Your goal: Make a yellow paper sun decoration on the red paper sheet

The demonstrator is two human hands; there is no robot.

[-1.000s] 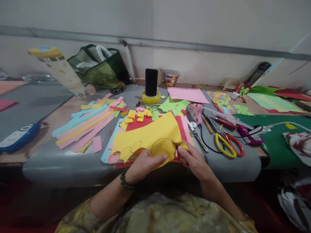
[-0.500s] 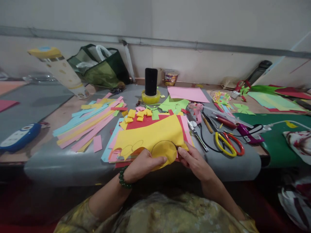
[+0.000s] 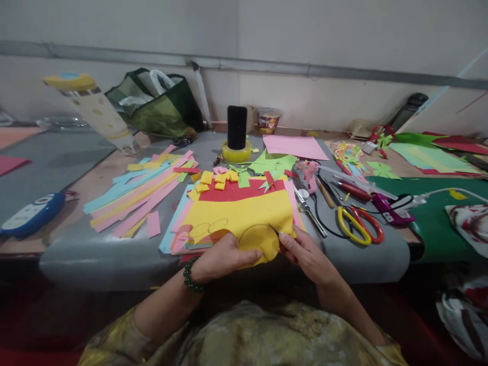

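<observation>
A sheet of yellow paper with pencilled round outlines spans both my hands above a paper stack. Its lower edge is cut or torn in curves, and a large drawn circle lies between the hands. My left hand, with a green bead bracelet at the wrist, grips the circle's lower left, thumb on top and fingers underneath. My right hand pinches the sheet's right part at the circle's edge, beside a dark gap in the paper. The right fingertips are partly hidden behind the paper.
Coloured paper strips lie left, and small yellow folded pieces top the stack. Right are a pink glue gun, tweezers and red-and-yellow-handled scissors. A phone stands behind on a yellow tape roll.
The yellow sheet's upper edge has dropped toward me and shifted slightly right, baring more red paper behind it. Both hands keep their grip, nearly in place.
</observation>
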